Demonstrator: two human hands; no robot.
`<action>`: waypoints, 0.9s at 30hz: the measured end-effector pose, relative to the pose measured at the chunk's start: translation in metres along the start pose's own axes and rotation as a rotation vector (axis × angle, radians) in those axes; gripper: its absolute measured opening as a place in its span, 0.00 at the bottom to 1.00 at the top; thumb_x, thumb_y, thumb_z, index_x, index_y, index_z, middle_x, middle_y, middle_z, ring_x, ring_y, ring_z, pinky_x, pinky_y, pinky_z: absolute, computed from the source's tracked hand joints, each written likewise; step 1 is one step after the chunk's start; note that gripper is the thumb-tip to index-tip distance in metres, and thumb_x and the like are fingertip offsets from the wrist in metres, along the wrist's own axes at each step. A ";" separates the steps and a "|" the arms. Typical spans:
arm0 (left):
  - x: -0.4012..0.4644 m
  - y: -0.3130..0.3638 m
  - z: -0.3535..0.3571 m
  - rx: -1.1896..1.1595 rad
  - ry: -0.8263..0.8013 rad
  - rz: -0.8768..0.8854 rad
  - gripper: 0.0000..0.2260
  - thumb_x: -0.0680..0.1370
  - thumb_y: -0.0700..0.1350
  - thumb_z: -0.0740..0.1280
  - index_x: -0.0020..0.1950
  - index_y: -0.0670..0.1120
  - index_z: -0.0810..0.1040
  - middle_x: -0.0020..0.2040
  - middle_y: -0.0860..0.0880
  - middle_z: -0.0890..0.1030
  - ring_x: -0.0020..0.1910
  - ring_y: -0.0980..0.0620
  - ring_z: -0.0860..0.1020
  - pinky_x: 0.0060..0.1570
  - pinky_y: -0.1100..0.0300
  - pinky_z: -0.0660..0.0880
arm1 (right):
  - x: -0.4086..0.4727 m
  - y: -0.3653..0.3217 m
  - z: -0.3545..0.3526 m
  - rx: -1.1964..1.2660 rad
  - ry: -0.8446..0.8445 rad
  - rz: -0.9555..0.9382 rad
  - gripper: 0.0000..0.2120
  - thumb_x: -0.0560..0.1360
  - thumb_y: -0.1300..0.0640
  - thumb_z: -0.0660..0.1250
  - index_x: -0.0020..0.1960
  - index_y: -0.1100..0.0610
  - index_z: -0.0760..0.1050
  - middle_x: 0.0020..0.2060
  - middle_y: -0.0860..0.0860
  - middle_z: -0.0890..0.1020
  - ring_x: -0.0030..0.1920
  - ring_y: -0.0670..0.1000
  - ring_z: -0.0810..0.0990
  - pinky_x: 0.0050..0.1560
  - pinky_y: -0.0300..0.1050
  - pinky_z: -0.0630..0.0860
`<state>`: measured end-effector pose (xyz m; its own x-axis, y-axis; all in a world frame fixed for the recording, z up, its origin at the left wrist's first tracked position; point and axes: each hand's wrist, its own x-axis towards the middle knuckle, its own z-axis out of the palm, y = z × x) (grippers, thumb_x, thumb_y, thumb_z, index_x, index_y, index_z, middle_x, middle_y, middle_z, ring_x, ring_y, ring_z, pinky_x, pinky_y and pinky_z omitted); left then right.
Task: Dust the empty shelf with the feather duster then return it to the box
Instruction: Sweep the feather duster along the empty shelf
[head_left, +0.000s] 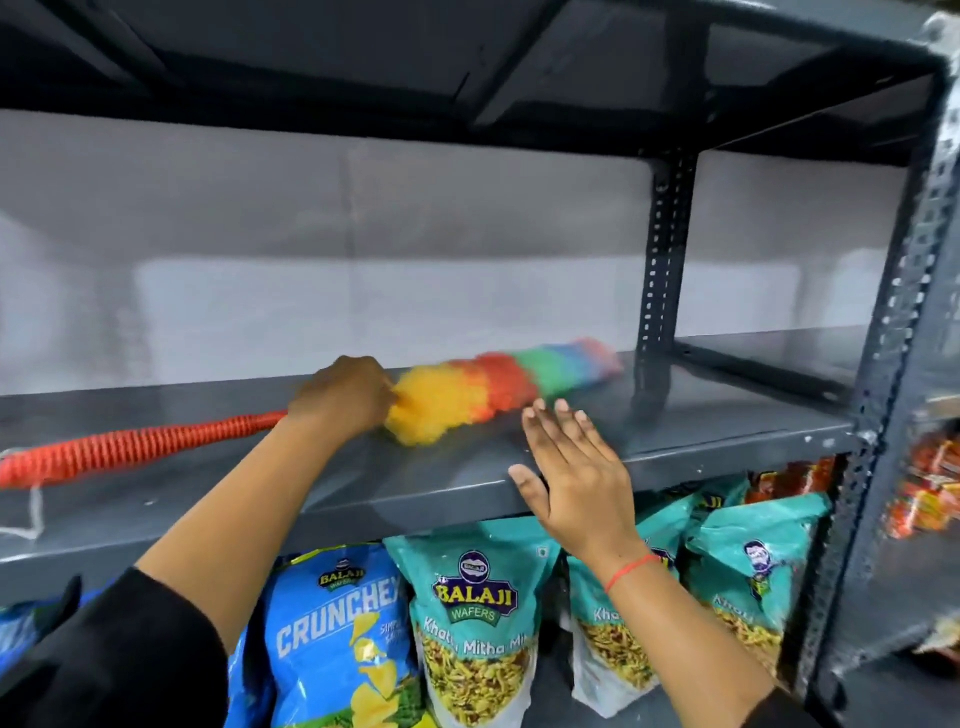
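Meanwhile, my left hand (340, 397) was clamped on the feather duster (498, 384), whose rainbow head lay on the grey shelf (701, 415). I held my right hand (571, 478) flat with fingers spread at the shelf's front edge, above the snack bags (472, 623).

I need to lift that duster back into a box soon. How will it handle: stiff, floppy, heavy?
The duster is probably light: its head is loose fluff. That fluff looks soft and blurred, so it should flex and squash easily. The ribbed orange handle lies straight behind the left hand, suggesting a stiff core and a non-slip grip.
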<state>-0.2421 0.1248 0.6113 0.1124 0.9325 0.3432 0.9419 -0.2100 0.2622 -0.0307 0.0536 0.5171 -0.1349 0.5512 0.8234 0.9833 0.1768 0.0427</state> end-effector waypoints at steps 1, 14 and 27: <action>0.003 0.000 0.001 0.054 0.057 -0.039 0.11 0.75 0.45 0.61 0.53 0.46 0.81 0.56 0.42 0.80 0.54 0.39 0.78 0.47 0.55 0.73 | -0.001 0.001 0.001 0.004 0.005 0.001 0.31 0.80 0.43 0.43 0.61 0.63 0.74 0.58 0.59 0.79 0.60 0.59 0.75 0.60 0.59 0.71; 0.040 0.069 0.035 -0.078 -0.130 0.202 0.08 0.74 0.46 0.65 0.36 0.48 0.79 0.44 0.44 0.82 0.47 0.42 0.79 0.41 0.57 0.71 | -0.002 0.000 -0.003 0.011 -0.066 0.033 0.31 0.79 0.42 0.41 0.62 0.61 0.74 0.60 0.56 0.78 0.63 0.55 0.74 0.62 0.55 0.71; 0.022 0.070 0.005 0.051 0.065 0.169 0.09 0.73 0.46 0.64 0.49 0.47 0.81 0.52 0.40 0.80 0.49 0.39 0.79 0.44 0.56 0.71 | -0.021 0.010 -0.037 -0.033 -0.125 0.185 0.33 0.75 0.39 0.44 0.73 0.59 0.46 0.73 0.54 0.50 0.73 0.54 0.44 0.72 0.46 0.38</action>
<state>-0.1725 0.1319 0.6328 0.2511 0.8640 0.4365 0.9263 -0.3453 0.1506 -0.0136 0.0138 0.5210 0.0360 0.6687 0.7427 0.9959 0.0374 -0.0820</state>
